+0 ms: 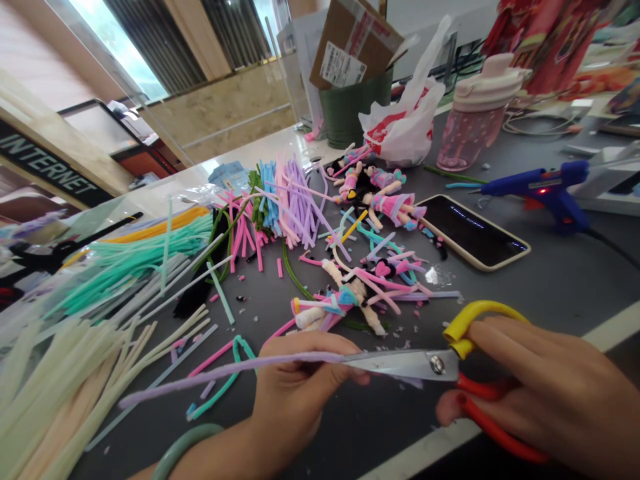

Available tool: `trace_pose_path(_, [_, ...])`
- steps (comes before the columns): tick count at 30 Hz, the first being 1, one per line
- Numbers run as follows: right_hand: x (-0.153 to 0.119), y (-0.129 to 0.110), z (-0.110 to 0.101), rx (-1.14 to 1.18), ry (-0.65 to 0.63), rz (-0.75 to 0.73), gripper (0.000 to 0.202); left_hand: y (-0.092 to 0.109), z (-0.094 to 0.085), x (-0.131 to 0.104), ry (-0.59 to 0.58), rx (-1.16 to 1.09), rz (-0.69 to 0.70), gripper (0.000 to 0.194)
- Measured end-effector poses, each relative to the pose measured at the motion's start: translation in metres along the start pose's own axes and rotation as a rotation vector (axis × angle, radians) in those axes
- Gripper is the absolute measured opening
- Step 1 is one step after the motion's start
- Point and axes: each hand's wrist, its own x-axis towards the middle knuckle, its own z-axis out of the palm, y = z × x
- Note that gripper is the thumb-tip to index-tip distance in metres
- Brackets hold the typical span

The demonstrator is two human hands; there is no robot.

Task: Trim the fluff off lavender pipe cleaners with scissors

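Observation:
A lilac pipe cleaner is pinched between the thumb and fingers of my left hand, its long end pointing left. My right hand grips scissors with one yellow and one red handle loop. The blades reach left to my left fingers and meet the pipe cleaner there; whether they have cut it I cannot tell. Just beyond lies a pipe-cleaner doll with cream limbs and a blue and pink body, among loose pink, teal and lilac pieces. Small fuzz clippings are scattered around the blades.
Bundles of green, cream and lilac pipe cleaners cover the left and middle. A phone, blue glue gun with a lit red light, pink bottle and plastic bag stand or lie behind.

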Motion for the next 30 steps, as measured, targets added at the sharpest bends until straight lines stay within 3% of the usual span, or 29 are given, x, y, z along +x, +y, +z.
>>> trace_pose_path(7, [-0.007, 0.006, 0.003, 0.035, -0.009, 0.035, 0.032, 0.004, 0.005, 0.003, -0.023, -0.028, -0.011, 0.025])
trace_pose_path(14, [-0.008, 0.004, 0.013, 0.140, 0.003, 0.199, 0.007, 0.008, 0.006, 0.001, -0.034, -0.092, -0.114, 0.027])
trace_pose_path(20, [-0.009, 0.015, 0.004, 0.194, -0.108, 0.172, 0.011, 0.011, 0.005, 0.003, 0.000, -0.232, -0.175, 0.029])
trace_pose_path(30, [0.010, 0.006, -0.002, 0.167, -0.001, 0.134, 0.022, 0.008, 0.008, 0.004, 0.031, -0.149, -0.111, 0.016])
